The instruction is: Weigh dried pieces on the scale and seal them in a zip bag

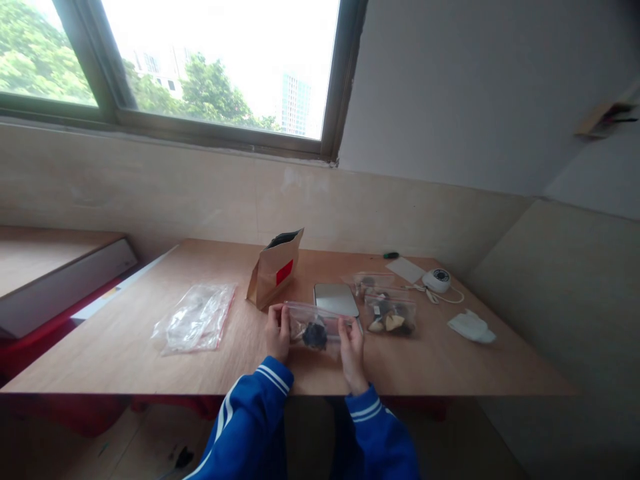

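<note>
While left hand (278, 333) pinches one end of clear bag (331, 327), right hand (353, 350) pinches other; dark lump (315, 336) inside.

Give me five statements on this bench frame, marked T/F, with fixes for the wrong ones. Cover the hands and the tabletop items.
1. The left hand and right hand both hold a clear zip bag with something dark inside. True.
2. A red patch shows on the brown paper bag. True.
3. The brown paper bag lies flat on its side. False: it stands on the table with its mouth upward.
4. A white dome camera sits on the table, with white cable beside it. True.
5. The white dome camera is left of the brown paper bag. False: it is to the right of it.
</note>
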